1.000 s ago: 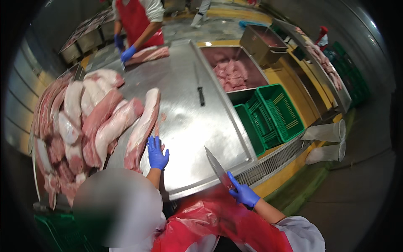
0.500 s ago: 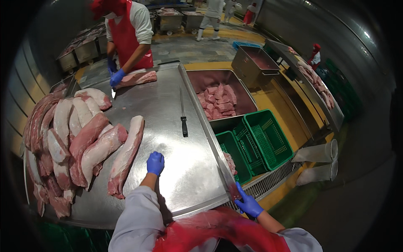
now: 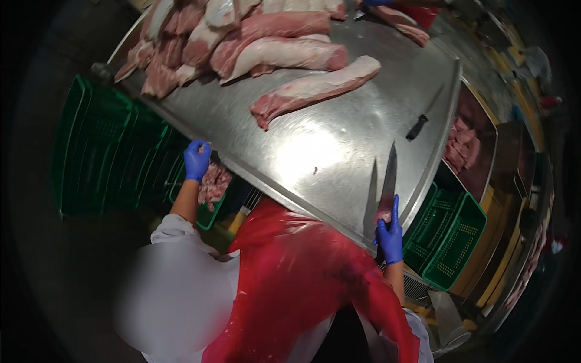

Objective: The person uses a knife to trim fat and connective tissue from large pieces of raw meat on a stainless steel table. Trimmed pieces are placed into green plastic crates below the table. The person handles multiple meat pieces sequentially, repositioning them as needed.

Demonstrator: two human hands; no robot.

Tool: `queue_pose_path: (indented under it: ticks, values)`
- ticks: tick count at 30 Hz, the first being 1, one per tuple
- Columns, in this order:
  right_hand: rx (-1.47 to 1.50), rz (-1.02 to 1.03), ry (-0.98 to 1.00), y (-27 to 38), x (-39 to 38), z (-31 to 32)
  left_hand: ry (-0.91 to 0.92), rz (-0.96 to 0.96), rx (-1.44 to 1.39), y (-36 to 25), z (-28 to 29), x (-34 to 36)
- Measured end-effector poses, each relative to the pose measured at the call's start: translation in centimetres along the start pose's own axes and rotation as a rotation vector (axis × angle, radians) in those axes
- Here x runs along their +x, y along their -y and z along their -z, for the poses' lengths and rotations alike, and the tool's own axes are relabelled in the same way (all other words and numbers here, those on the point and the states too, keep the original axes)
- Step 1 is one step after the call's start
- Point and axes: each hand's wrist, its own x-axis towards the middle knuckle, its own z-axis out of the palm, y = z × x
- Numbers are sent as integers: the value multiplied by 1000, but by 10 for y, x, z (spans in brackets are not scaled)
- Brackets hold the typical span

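My right hand [image 3: 389, 239], in a blue glove, grips a long knife [image 3: 390, 175] by its handle, index finger stretched along it. The blade points away over the near right corner of the steel table [image 3: 339, 145]. My left hand [image 3: 196, 162], gloved in blue too, is closed beyond the table's near left edge, above a green crate with meat scraps [image 3: 215, 183]. A pinkish spot shows at its fingers; what it is, I cannot make out. A long strip of pale, fatty meat [image 3: 315, 91] lies alone in front of a heap of similar meat pieces [image 3: 272, 36].
A black-handled sharpening steel [image 3: 417, 127] lies toward the table's right side. Green crates [image 3: 451, 242] and a steel bin of cut meat [image 3: 463, 145] stand to the right. Stacked green crates [image 3: 100, 145] are at left. A co-worker's gloved hand is partly visible at the top.
My view has turned left and down. My left hand has moved from above the table to beyond its near left edge. The knife has come up over the table's corner in my right hand.
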Motion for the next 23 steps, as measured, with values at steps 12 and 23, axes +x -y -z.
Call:
queue_pose_path:
  ticks: [12,23]
  values:
    - [-95,-16,64,38,15,-45,75,-542,456,30,34,37]
    - [-27,-64,-107,34,-50,-67,1095,-825,542,-101,-200,121]
